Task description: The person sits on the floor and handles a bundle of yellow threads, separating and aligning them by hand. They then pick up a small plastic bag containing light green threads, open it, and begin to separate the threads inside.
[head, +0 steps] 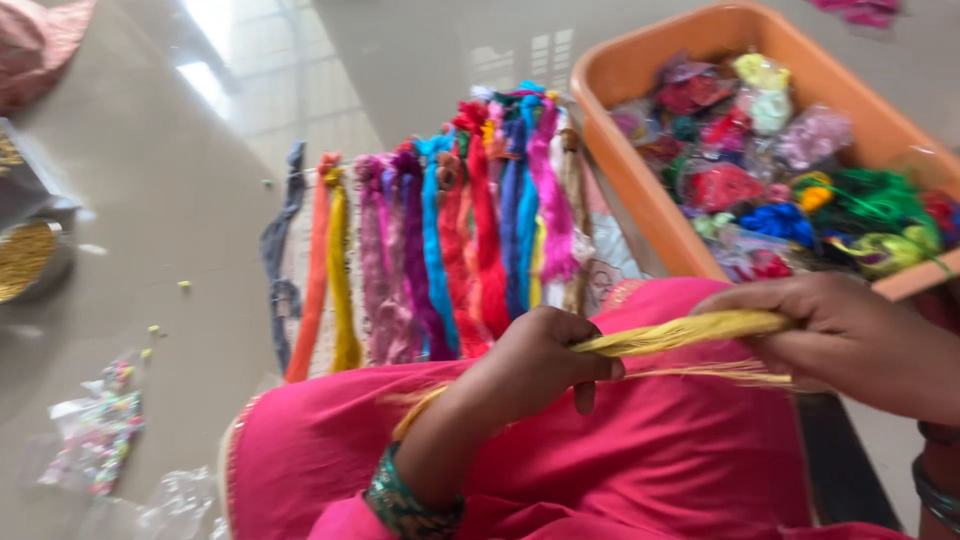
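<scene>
My left hand (535, 365) is closed around one end of a bundle of yellow threads (680, 332). My right hand (850, 335) pinches the other end, so the bundle runs taut between the two hands above my pink-clad lap (600, 460). Loose yellow strands trail below the bundle near my right hand. Just beyond my left hand, a row of thread skeins (440, 240) in many colours lies side by side on the floor.
An orange plastic tub (640, 190) at the upper right holds several packets and tangles of coloured thread. A clear bag of small beads (100, 430) lies at the lower left. A container of gold beads (25, 260) sits at the left edge on the shiny tiled floor.
</scene>
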